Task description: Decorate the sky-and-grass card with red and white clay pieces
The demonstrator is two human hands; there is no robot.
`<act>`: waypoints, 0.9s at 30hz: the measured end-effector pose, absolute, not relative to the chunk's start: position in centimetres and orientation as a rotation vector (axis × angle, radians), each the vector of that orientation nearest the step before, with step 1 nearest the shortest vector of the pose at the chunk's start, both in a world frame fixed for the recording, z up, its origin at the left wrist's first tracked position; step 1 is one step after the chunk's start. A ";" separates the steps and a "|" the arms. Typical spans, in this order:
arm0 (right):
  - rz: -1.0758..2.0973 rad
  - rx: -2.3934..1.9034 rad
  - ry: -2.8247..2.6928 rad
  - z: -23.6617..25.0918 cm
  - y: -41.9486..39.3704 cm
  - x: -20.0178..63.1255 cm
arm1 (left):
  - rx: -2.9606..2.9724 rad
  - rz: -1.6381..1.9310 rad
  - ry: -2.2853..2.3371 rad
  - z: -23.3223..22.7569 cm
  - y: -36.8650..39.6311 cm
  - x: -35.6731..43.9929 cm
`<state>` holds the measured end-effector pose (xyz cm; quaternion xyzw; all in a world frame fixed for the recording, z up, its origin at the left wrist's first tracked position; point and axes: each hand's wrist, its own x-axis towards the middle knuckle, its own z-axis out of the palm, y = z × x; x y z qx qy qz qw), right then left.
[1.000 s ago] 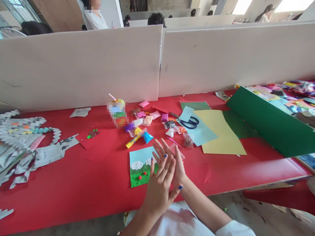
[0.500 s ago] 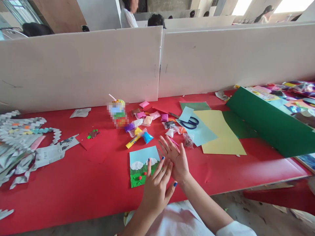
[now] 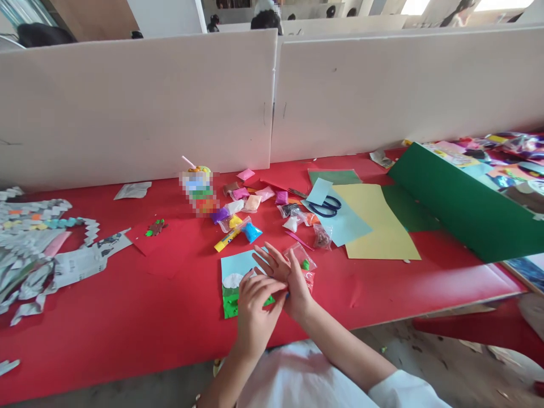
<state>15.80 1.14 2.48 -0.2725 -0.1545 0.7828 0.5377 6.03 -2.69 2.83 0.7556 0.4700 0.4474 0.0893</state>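
"How is the grip?"
"The left hand [image 3: 257, 300] pinches narrowly at the open right hand [image 3: 296, 288]; whether something is inside, I cannot tell."
"And the picture card [image 3: 229, 285]?"
"Just below the frame's centre, partly behind the left hand."

cloud picture [image 3: 232, 273], flat, blue above green

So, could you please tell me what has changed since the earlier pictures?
The left hand has curled its outstretched fingers towards its thumb, at the right hand, hiding the red balls on the card. Whether it holds anything is unclear. Scissors and yellow paper stayed.
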 end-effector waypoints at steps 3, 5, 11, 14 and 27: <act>1.863 -0.681 -0.414 2.5 1.0 15.9 | 2.057 1.345 1.463 2.6 -2.7 4.7; 1.840 -0.743 -0.475 2.3 0.8 16.3 | 1.966 1.357 1.534 2.4 -2.7 3.7; 1.909 -1.007 -0.817 1.0 0.1 17.5 | 2.043 1.389 1.550 2.1 -2.6 2.3; 1.926 -1.066 -0.902 0.5 -0.3 17.7 | 2.183 1.365 1.539 2.1 -2.5 2.6; 1.760 -1.164 -1.285 -0.8 -0.8 19.4 | 2.276 1.195 1.560 0.9 -3.0 3.4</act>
